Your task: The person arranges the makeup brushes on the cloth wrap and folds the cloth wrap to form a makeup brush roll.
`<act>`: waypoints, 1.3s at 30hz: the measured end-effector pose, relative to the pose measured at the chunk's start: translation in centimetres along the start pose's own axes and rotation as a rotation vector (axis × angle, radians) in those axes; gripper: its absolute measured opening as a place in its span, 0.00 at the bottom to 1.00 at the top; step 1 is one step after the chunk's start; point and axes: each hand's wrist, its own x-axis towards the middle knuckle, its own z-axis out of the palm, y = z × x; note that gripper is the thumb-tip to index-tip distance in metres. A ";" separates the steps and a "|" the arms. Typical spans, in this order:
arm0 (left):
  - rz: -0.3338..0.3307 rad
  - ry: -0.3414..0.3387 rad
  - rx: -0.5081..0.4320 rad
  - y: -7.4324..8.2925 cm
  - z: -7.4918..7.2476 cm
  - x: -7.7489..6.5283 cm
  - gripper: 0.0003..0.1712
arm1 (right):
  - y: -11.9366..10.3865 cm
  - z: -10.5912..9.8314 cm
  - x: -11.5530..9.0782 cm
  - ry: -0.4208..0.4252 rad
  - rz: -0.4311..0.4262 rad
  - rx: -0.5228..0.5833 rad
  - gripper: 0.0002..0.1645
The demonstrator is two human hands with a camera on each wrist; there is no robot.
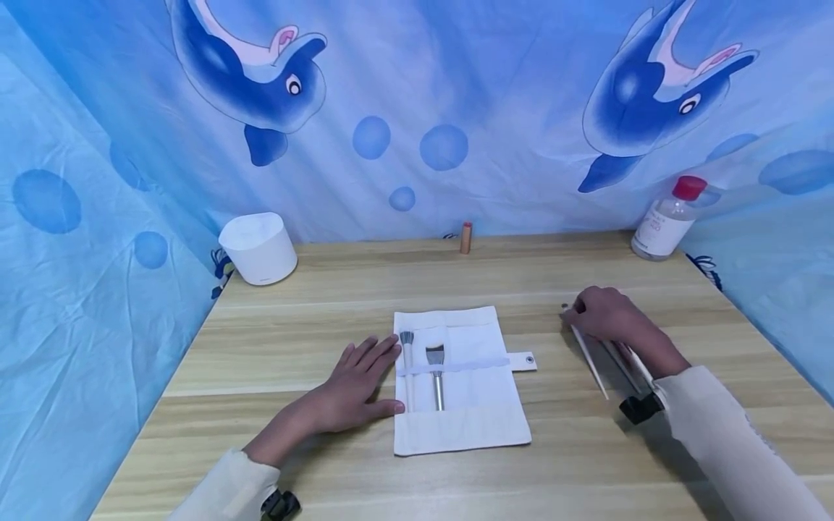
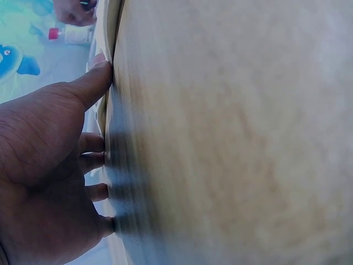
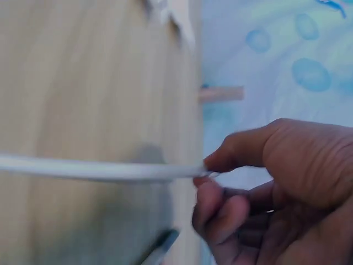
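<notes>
A white cylinder (image 1: 258, 255) stands on the desk (image 1: 326, 289) at ten o'clock from the pouch (image 1: 469, 432). The left forearm lies toward seven o'clock; the left hand (image 1: 355, 387) is palm down at the pouch's nine o'clock side, fingers spread, the thumb and nearest fingertip at its edge. The left wrist view shows what the head view hides: the palm arched above the desk, the thumb touching the pouch's rim.

The open pouch holds two brushes under a band (image 1: 465, 366): a narrow brush (image 1: 407, 338) and, to its right, a flat brush (image 1: 435, 355). An orange tube (image 1: 465, 238) stands upright at twelve o'clock.

The right forearm lies toward four o'clock, the right hand (image 1: 606, 315) between two and three, bent downward. The right wrist view shows more plainly thumb and fingertips pinching one end of a white stick (image 1: 590, 363), which points to five o'clock. A grey stick (image 1: 622, 365) lies beside it, partly under the hand. Farther off at two o'clock is a red-capped bottle (image 1: 664, 224); I cannot tell how full.
</notes>
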 end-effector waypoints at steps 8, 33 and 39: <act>0.008 0.011 0.002 0.0 0.0 -0.2 0.51 | -4.4 -0.2 1.6 0.128 -0.191 0.393 0.19; 0.006 0.006 -0.009 -0.1 0.4 -0.2 0.51 | -12.8 5.2 4.8 0.204 -0.399 0.777 0.17; 0.000 0.002 -0.006 -0.1 0.3 -0.2 0.52 | -13.0 5.5 4.9 0.186 -0.410 0.755 0.16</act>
